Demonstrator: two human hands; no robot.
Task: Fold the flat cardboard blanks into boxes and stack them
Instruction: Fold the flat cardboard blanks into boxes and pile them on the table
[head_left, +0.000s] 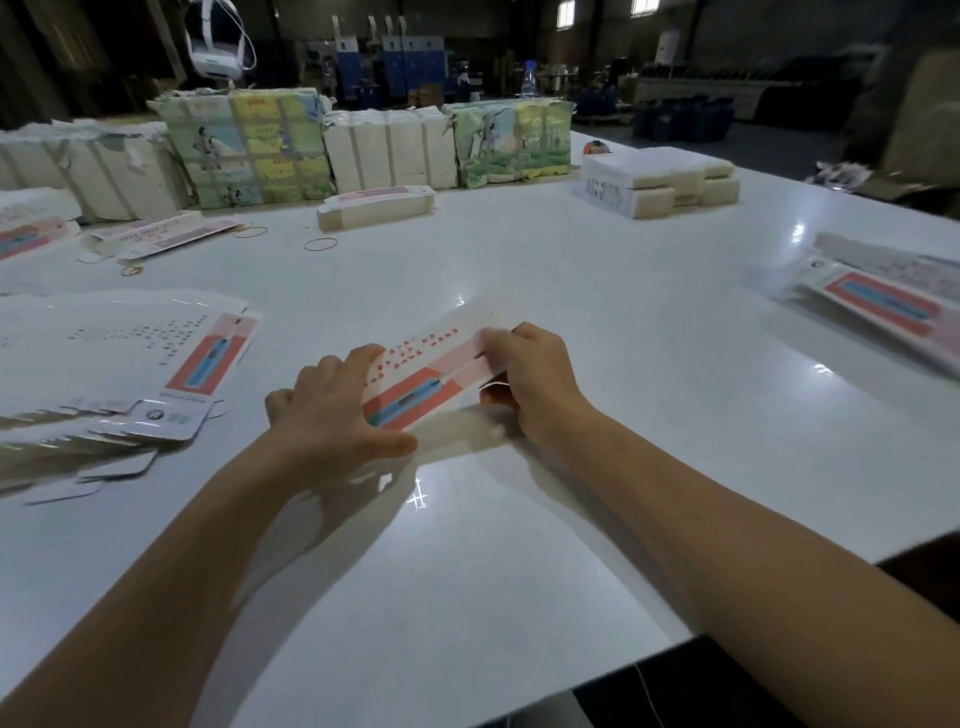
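Note:
A long white cardboard blank (423, 366) with red print and a red-and-blue panel is held just above the white table (597, 312) at its middle. My left hand (332, 410) grips its near left end, thumb along the lower edge. Its right end is gripped by my right hand (524, 374), fingers curled over the top. A spread pile of flat blanks (119, 374) lies to the left. Folded boxes (893, 296) lie at the right edge.
Wrapped bundles of blanks (244, 150) line the far side of the table, with a low stack (374, 208) in front and a white stack (660, 182) at the far right. Rubber bands (320, 243) lie on the table. The near table edge runs at lower right.

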